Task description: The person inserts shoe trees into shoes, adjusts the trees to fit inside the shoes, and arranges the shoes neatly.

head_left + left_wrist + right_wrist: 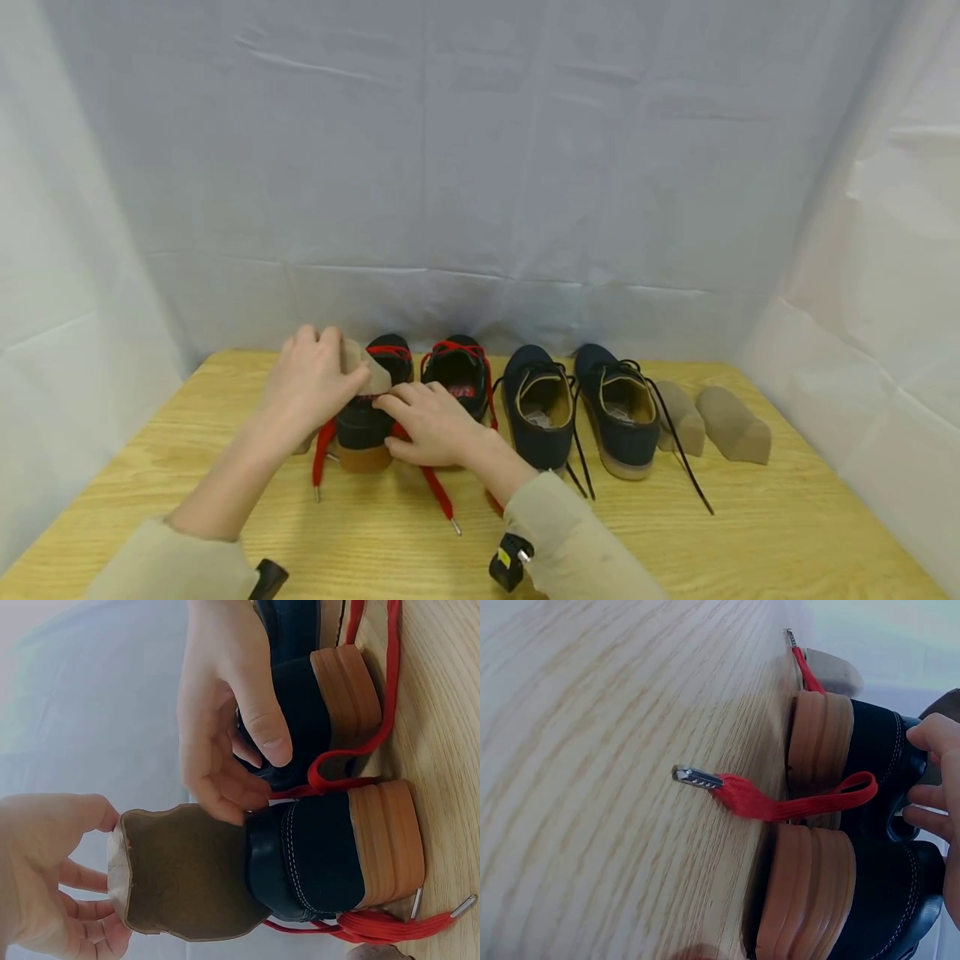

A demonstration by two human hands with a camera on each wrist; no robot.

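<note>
Two dark shoes with red laces stand side by side on the wooden table (675, 533). My left hand (311, 383) grips a tan shoe insert (367, 367), whose lower end sits in the opening of the left shoe (363, 429). The left wrist view shows the insert (180, 870) half inside that shoe (322, 855). My right hand (423, 425) pinches the heel collar of the same shoe; its fingers (225, 712) curl over the rim. The second red-laced shoe (457, 379) stands just to the right. A red lace (780, 802) trails across the table.
A navy pair with black laces (540, 408) (622, 408) stands to the right. Two more tan inserts (678, 417) (735, 425) lie beyond it. Another tan piece (832, 667) lies left of the held shoe. White cloth walls close in three sides.
</note>
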